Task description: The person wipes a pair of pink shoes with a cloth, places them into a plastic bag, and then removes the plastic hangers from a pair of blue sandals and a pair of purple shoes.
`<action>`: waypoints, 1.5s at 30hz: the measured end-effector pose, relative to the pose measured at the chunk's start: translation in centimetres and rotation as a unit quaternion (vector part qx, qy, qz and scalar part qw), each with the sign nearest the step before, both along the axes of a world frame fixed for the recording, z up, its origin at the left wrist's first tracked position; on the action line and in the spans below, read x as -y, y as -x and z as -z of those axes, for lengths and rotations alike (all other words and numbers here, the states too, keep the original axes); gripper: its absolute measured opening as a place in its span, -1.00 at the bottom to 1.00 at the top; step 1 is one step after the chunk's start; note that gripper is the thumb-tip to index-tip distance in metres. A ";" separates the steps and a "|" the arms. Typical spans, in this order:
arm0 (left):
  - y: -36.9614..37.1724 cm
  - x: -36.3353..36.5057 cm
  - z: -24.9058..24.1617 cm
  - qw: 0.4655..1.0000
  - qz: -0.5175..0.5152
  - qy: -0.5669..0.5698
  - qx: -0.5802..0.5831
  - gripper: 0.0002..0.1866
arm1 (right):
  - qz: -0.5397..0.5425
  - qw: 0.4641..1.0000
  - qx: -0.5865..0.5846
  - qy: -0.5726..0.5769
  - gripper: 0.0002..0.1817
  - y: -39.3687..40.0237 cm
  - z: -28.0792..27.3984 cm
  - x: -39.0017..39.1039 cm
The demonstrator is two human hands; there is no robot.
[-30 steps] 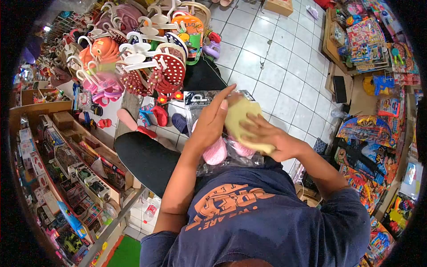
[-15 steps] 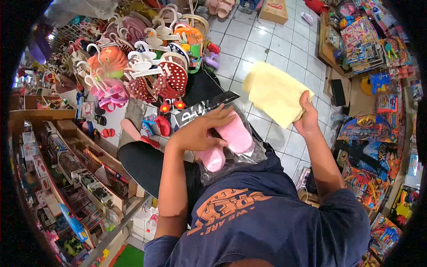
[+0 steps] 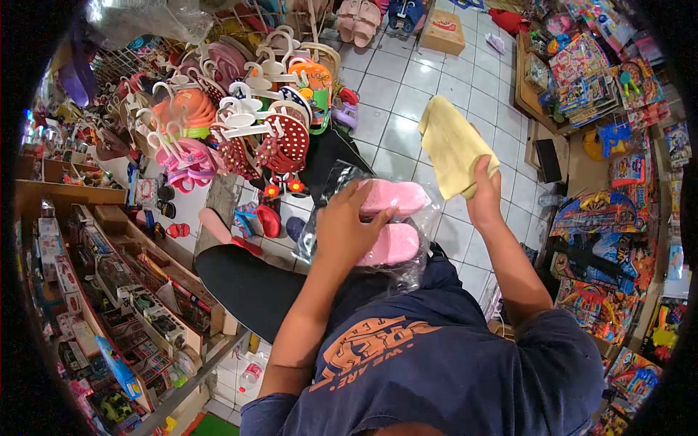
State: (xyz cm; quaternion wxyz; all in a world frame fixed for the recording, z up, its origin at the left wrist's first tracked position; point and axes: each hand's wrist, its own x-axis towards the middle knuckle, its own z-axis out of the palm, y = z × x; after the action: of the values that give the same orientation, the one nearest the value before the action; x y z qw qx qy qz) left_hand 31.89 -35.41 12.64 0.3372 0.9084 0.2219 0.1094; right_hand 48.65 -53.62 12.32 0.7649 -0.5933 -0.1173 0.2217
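My left hand point(image 3: 347, 227) grips a pair of pink slippers point(image 3: 398, 243) over my lap, its fingers pressed on them through a clear plastic bag point(image 3: 404, 275). The slippers lie side by side, toes pointing right. Off to the right, my right hand point(image 3: 483, 195) is closed on a folded pale yellow cloth point(image 3: 452, 147), raised above the tiled floor and apart from the bag. My right thumb lies on the cloth's near face; most of the other fingers are behind it.
Many sandals on white hangers point(image 3: 283, 142) crowd the left, close to my knee. Shelves of boxed toys point(image 3: 149, 312) stand at lower left. Packaged toys point(image 3: 603, 218) line the right side. A cardboard box point(image 3: 442, 35) sits on the tiled floor point(image 3: 407, 105) ahead.
The bagged slippers have turned more level and shifted slightly right with my left hand. The yellow cloth has swung more upright and narrower in my right hand.
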 end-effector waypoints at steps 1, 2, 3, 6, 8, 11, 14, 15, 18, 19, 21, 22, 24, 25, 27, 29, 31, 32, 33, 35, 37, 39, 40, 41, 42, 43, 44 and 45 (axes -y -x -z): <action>0.2 0.5 -0.4 1.000 0.001 -0.002 0.002 -0.38 | -0.015 0.994 0.094 0.056 -0.35 0.2 -0.3 -0.2; 0.6 1.0 -0.9 0.999 -0.017 -0.033 -0.022 -0.40 | -0.036 0.983 0.162 0.081 -0.40 0.0 0.3 -0.1; 0.9 1.3 -1.5 0.996 -0.034 -0.064 -0.046 -0.43 | -0.035 0.983 0.165 0.079 -0.40 0.4 0.9 -0.3; 1.5 -0.5 -1.6 0.999 -0.015 0.005 -0.041 -0.56 | -0.105 0.954 0.245 0.140 -0.51 2.8 1.5 -1.6; 1.6 -2.0 -2.3 0.993 -0.007 0.076 -0.093 -0.64 | -0.132 0.927 0.294 0.190 -0.47 4.7 2.0 -2.5; 1.9 -4.1 0.3 0.999 0.024 -0.038 -0.021 -0.57 | -0.142 0.909 0.330 0.210 -0.39 5.8 3.4 -3.9; 2.4 -4.1 1.3 0.999 -0.030 0.018 -0.032 -0.49 | -0.142 0.899 0.360 0.206 -0.39 4.7 3.7 -5.1; 2.5 -4.2 1.2 0.994 -0.052 0.087 -0.044 -0.45 | -0.163 0.900 0.355 0.194 -0.38 4.2 3.9 -5.4; 3.4 -4.7 1.1 0.969 -0.090 0.201 -0.116 -0.34 | -0.206 0.903 0.340 0.162 -0.38 3.2 4.6 -6.1; 3.6 -5.0 1.0 0.955 -0.102 0.253 -0.113 -0.27 | -0.220 0.906 0.332 0.139 -0.38 2.8 4.4 -6.7; 4.1 -5.3 1.7 0.958 -0.097 0.257 -0.085 -0.32 | -0.247 0.900 0.330 0.140 -0.41 2.1 4.2 -7.0; 4.5 -5.1 1.6 0.953 -0.094 0.285 -0.031 -0.40 | -0.273 0.910 0.284 0.129 -0.42 1.9 4.4 -7.0; 4.6 -4.5 0.0 0.945 -0.103 0.308 0.046 -0.49 | -0.303 0.932 0.149 0.130 -0.41 1.0 4.2 -7.1; 4.6 -4.3 -0.4 0.945 -0.106 0.308 0.044 -0.49 | -0.305 0.932 0.147 0.130 -0.41 0.7 3.1 -7.2; 4.5 -4.1 -0.7 0.930 -0.121 0.339 0.079 -0.44 | -0.283 0.880 0.357 0.136 -0.36 0.2 0.1 -7.2; 4.7 -4.2 0.3 0.936 -0.122 0.318 0.083 -0.48 | -0.314 0.852 0.400 0.127 -0.30 1.0 -2.7 -7.0; 5.0 -5.0 2.6 0.948 -0.098 0.287 0.099 -0.49 | -0.461 0.748 0.446 0.171 -0.23 2.4 -4.1 -7.1; 5.7 -5.4 2.5 0.970 -0.089 0.223 0.028 -0.45 | -0.460 0.748 0.446 0.172 -0.23 3.1 -3.9 -7.0; 5.9 -5.3 1.6 0.970 -0.088 0.224 0.027 -0.45 | -0.480 0.701 0.488 0.199 -0.22 4.0 -3.4 -6.8; 6.3 -5.0 0.3 0.997 -0.055 0.044 -0.008 -0.39 | -0.496 0.651 0.529 0.225 -0.21 4.6 -3.3 -6.6; 6.7 -4.9 0.5 0.995 -0.041 0.009 -0.092 -0.31 | -0.483 0.684 0.500 0.219 -0.12 5.1 -3.6 -6.5; 6.7 -4.5 0.7 0.997 -0.028 0.055 -0.035 -0.14 | -0.485 0.694 0.486 0.217 -0.09 5.4 -3.4 -6.4; 6.7 -4.2 0.2 0.997 -0.012 0.079 -0.013 0.00 | -0.478 0.700 0.485 0.217 -0.06 4.9 -3.5 -6.9; 6.4 -3.7 -0.6 0.997 -0.013 0.069 0.029 0.06 | -0.469 0.698 0.497 0.215 -0.06 4.6 -3.9 -7.2; 6.3 -3.4 -1.1 0.999 0.002 0.032 0.023 0.07 | -0.477 0.721 0.454 0.216 -0.03 4.9 -4.1 -7.1; 5.7 -3.2 -2.4 1.000 0.015 -0.005 0.018 0.09 | -0.485 0.741 0.410 0.217 -0.01 4.9 -4.4 -7.1; 5.6 -2.5 -3.9 0.996 0.014 -0.036 -0.078 0.18 | -0.503 0.721 0.421 0.224 0.02 4.4 -3.7 -7.1; 5.2 -2.1 -4.1 0.997 0.015 -0.041 -0.071 0.18 | -0.498 0.719 0.429 0.225 0.02 3.9 -3.2 -7.4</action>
State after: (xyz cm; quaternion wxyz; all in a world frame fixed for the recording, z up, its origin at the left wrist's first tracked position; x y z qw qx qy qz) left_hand 26.67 -33.26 16.72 0.2850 0.9301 0.2267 0.0488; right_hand 44.79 -46.19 15.52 0.2560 -0.6357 -0.6579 0.3123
